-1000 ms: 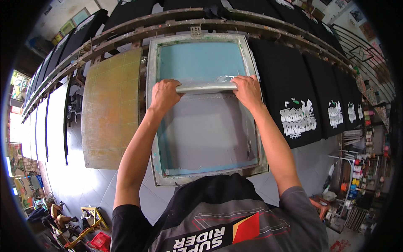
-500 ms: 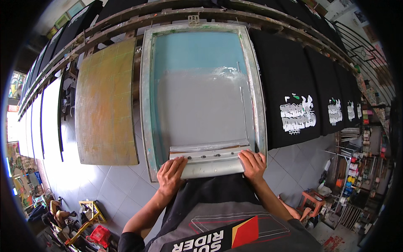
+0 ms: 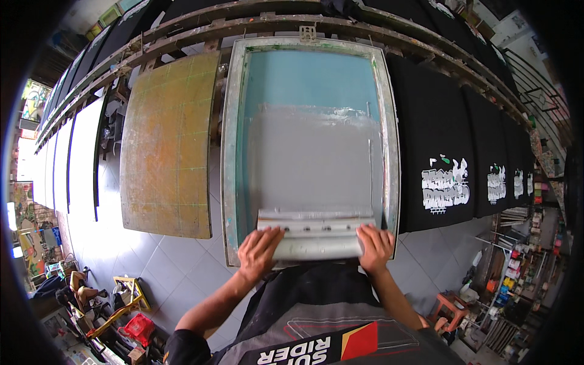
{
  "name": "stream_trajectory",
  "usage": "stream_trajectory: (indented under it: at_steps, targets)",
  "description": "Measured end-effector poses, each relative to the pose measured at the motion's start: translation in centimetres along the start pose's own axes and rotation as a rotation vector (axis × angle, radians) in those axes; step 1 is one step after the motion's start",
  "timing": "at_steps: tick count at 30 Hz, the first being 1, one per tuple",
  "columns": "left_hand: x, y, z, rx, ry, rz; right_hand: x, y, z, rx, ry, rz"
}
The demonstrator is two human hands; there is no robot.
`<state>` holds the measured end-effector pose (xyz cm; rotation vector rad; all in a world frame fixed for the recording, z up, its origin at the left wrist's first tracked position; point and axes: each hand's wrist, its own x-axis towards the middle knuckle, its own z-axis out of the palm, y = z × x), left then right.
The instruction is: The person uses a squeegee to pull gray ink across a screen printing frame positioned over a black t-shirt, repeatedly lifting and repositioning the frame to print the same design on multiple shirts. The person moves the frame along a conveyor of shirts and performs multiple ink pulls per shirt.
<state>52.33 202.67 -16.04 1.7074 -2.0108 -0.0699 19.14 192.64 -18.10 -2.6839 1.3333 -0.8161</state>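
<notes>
A screen printing frame (image 3: 232, 152) lies in front of me, its mesh blue-green at the far end and coated grey over the middle. Across the near end of the mesh sits a wide squeegee (image 3: 317, 244) with a pale metal holder and a row of dark bolts. My left hand (image 3: 260, 250) is closed around its left end, fingers over the top edge. At the opposite end my right hand (image 3: 375, 244) grips it the same way. Smeared ink (image 3: 347, 115) lines the far border of the grey area. The squeegee's blade edge is partly hidden.
Left of the frame is a bare, stained brown board (image 3: 169, 146). To the right, black shirts (image 3: 435, 121) with white prints lie on boards in a row. Wooden rails (image 3: 243, 23) run behind. A red stool (image 3: 450, 309) and ink containers (image 3: 511, 271) stand at lower right.
The whole scene has shifted slightly right in view as my head turned. Both hands stay on the squeegee, which remains at the near end of the frame.
</notes>
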Motion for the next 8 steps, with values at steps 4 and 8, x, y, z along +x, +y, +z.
stream_trajectory:
  at_steps: [4,8]
  targets:
    - [6.1,-4.3,2.7,0.022,0.154,0.036,7.2,3.4,4.2,0.032,0.095,-0.046]
    - [12.2,-7.2,2.5,0.02,0.113,0.006,15.1,7.5,7.1,0.011,-0.011,-0.045]
